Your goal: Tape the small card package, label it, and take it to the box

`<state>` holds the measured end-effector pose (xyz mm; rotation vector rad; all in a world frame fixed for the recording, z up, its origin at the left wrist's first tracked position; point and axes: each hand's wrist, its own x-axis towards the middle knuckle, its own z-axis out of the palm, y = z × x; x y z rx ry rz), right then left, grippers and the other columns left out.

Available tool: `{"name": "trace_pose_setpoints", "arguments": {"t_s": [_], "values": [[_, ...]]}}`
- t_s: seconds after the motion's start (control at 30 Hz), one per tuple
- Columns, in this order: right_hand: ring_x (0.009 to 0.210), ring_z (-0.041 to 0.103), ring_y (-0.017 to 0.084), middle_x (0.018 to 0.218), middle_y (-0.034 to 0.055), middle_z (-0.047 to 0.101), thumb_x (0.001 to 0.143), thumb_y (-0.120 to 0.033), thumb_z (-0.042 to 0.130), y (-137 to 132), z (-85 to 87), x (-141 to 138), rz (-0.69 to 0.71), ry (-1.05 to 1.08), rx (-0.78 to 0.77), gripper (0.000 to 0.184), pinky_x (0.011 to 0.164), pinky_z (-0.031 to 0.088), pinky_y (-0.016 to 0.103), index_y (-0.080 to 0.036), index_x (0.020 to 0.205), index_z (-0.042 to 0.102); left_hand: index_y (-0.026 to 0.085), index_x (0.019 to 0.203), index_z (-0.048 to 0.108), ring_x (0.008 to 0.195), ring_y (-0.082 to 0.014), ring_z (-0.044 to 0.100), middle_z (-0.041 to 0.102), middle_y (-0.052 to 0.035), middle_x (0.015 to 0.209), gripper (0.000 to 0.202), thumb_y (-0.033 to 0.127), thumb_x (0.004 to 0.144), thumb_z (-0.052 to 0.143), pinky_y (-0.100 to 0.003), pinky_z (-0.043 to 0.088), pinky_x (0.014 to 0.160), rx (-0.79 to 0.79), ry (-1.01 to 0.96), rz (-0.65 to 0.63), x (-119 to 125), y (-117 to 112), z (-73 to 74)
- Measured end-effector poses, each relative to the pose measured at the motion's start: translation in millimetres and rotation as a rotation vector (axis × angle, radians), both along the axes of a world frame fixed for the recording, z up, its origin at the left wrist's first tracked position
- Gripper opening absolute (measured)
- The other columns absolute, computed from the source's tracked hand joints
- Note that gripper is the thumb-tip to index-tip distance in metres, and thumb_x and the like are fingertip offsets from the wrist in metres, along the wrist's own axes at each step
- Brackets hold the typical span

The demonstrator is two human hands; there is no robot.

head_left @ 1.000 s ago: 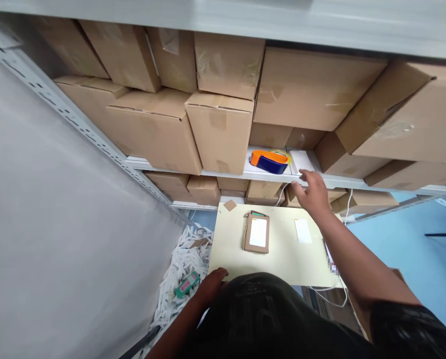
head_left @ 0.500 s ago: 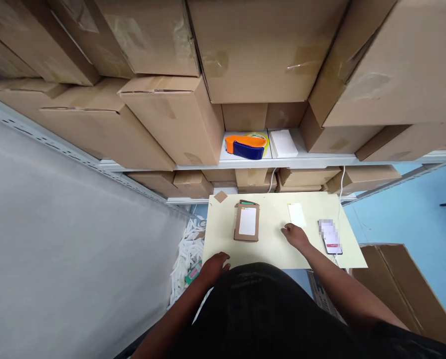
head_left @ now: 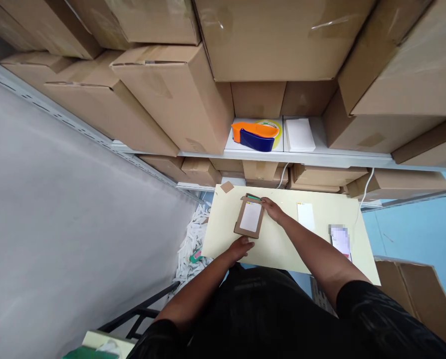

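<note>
A flat brown cardboard sleeve with a white card face lies on the pale yellow table, its long axis running away from the person and leaning slightly to the right at the far end. The right hand rests at the sleeve's far right corner, fingers curled loosely on the edge where a green strip shows; whether it grips or only touches is too small to tell. The left hand lies flat and loose on the table just short of the sleeve's near edge, holding nothing. So the sleeve sits between the two hands, the right one touching it, the left just beside it. To the right a white label and a phone lie apart from it, with bare table between. The table's left edge is near; beyond it white scraps litter the floor. The shelf ahead carries a tape dispenser among cardboard boxes
</note>
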<state>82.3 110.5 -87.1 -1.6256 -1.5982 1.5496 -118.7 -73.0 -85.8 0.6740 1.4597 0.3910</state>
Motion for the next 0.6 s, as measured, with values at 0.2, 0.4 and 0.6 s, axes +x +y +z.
{"name": "trace_pose_setpoints", "arguments": {"t_s": [0.2,0.4,0.6], "values": [[0.115,0.062,0.029,0.118,0.0044,0.071,0.093,-0.061,0.042,-44.0,-1.5,21.1,-0.059,-0.041,0.042,0.047,0.103,0.047,0.043,-0.026,0.110,0.067,0.016,0.121,0.060,0.114,-0.0267,0.064,0.065,-0.0171,0.132,0.050,0.039,0.077,0.072,-0.036,0.056,0.084,0.037,0.029,0.128,-17.2,-5.9,-5.5],[0.109,0.065,0.030,0.114,0.0062,0.072,0.090,-0.067,0.046,-125.6,-4.7,22.5,-0.235,-0.066,0.026,0.049,0.097,0.051,0.043,-0.026,0.111,0.063,0.020,0.137,0.055,0.120,-0.0261,0.063,0.065,-0.0113,0.136,0.057,0.028,0.081,0.061,-0.037,0.054,0.094,0.150,0.087,0.201,-41.2,5.7,-4.4],[0.113,0.068,0.029,0.129,0.0077,0.070,0.086,-0.053,0.054,-183.8,-23.7,23.6,-0.245,-0.009,-0.049,0.042,0.097,0.054,0.042,-0.027,0.118,0.065,0.021,0.156,0.034,0.135,-0.0290,0.055,0.050,-0.0148,0.156,0.085,0.027,0.078,0.068,-0.039,0.046,0.108,0.307,0.206,0.182,-54.1,14.8,-14.4]]}}
